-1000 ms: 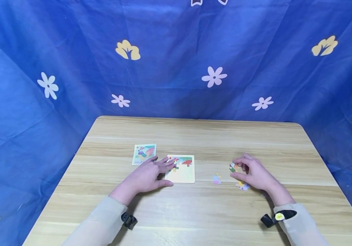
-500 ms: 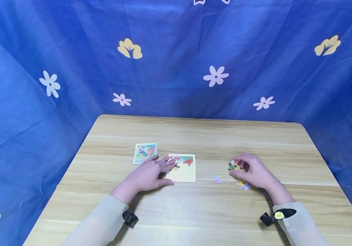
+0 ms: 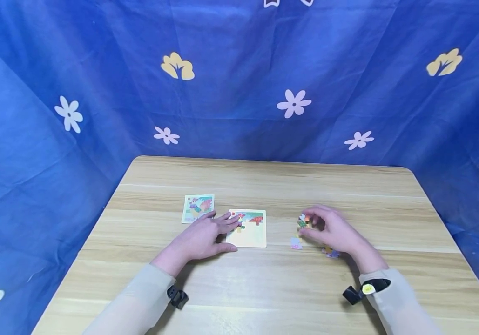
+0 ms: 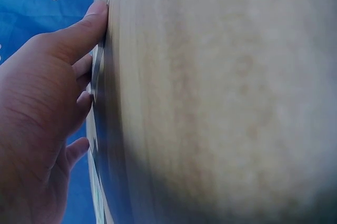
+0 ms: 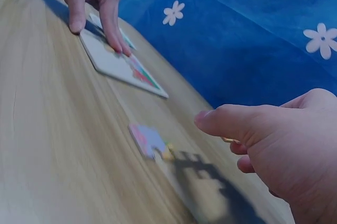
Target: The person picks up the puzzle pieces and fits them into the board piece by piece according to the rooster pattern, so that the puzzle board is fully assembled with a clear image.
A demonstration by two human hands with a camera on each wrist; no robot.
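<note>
My left hand rests with fairly straight fingers on the left part of a white-framed puzzle board, its thumb at the lower left edge. Picture pieces fill the board's top strip and part of its left side; the rest is pale. Over the table to the right, my right hand pinches a colourful jigsaw piece between thumb and fingers. In the right wrist view my thumb hides nearly all of it, though its shadow falls on the wood. Just below that hand lies a lilac jigsaw piece, flat.
A yellow and purple jigsaw piece lies on the wooden table, partly under the right hand. A picture card of a bird-like figure sits beyond the left hand. Behind the table hangs a blue flowered cloth.
My right hand has lifted the pinched jigsaw piece and carried it left, towards the board and over the lilac piece. My left hand stays on the board.
</note>
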